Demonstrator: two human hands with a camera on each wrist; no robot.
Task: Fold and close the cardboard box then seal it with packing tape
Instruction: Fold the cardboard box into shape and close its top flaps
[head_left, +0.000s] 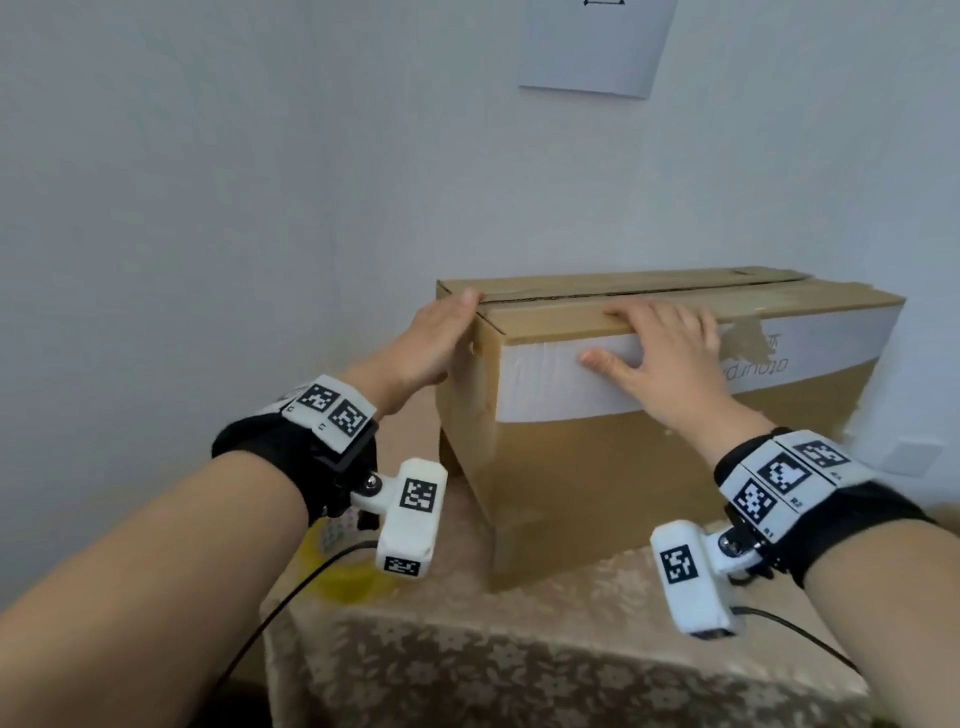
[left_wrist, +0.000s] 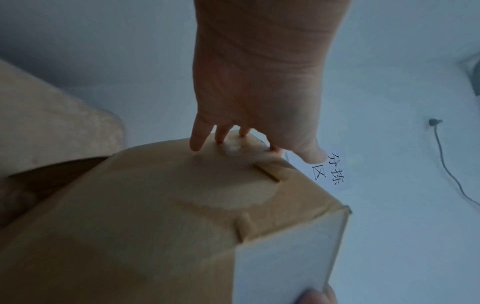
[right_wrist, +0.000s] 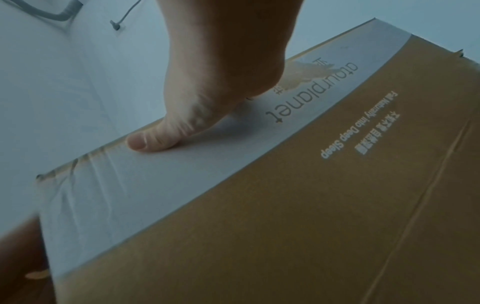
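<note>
- The box stood on the table, near the wall, with its top flaps folded down and a narrow seam open between them.
- The left hand lay flat against the box's left end, fingers straight and reaching over the top edge by the seam; its grip was released, grasping nothing.
- In the left wrist view the fingertips pressed the upper edge of that end panel.
- The right hand rested over the near top edge, fingers spread on the near flap and thumb flat on the white band of the front face; its grip was also released.
- The white band carried upside-down print, partly covered by the right hand.
- A yellowish tape roll sat on the table left of the box, partly hidden behind the left wrist camera.
- A sheet of paper hung on the wall above the box.
</note>
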